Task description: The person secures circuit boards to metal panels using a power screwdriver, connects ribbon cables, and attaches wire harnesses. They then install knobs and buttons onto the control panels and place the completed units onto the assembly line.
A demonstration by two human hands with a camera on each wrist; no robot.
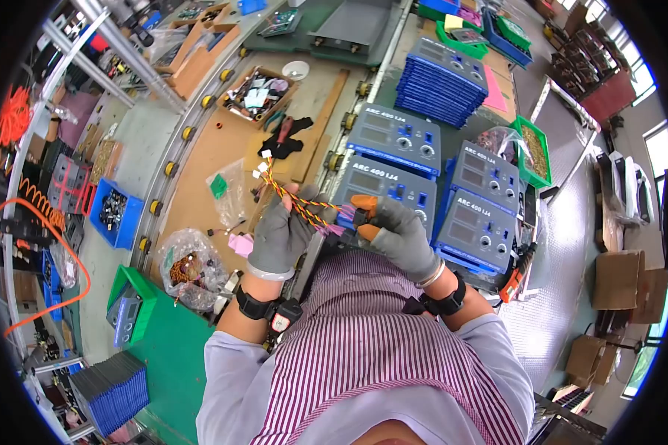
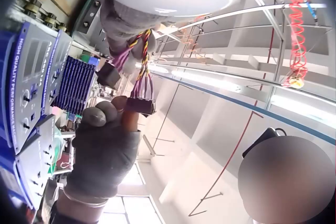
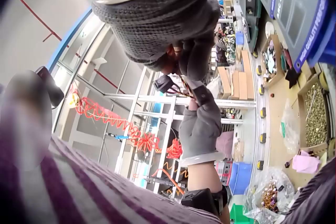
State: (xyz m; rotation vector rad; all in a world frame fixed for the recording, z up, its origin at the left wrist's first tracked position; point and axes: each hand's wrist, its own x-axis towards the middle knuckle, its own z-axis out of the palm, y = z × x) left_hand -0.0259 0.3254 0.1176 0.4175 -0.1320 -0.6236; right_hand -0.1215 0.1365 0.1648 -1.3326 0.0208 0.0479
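Fingers of my left hand (image 1: 280, 236) curl round the wire bundle, while the thumb and forefinger of my right hand (image 1: 404, 237) pinch one black connector (image 2: 140, 106); how the rest of my left fingers lie under the wires I cannot tell. Big things around first: the printed control panels (image 1: 390, 133) lie beside my right hand, and the brown board (image 1: 189, 189) spreads beyond my left, so I'd best work in the gap between, elbows in, clear of the knobs. A clear plastic bag (image 1: 193, 271) with more wires inside sits near my left forearm (a sleeve could easily snag it).

Then the wire bundle (image 1: 302, 202), twisted red, yellow and black: it is up in front of my apron, between my two hands. I'd support it close to the connector, leaving a little slack, so my pinch carries no pull on the crimped ends. Smaller again, that pinched housing: I'd grip it by its sides and turn it at the fingertips, never by tugging its purple wires (image 2: 143, 86). A second black connector (image 2: 108, 75) hangs close by and could tangle. Smallest, the white plugs (image 1: 266, 154) at the far end dangle free; I'd let them hang outward, uncrossed.
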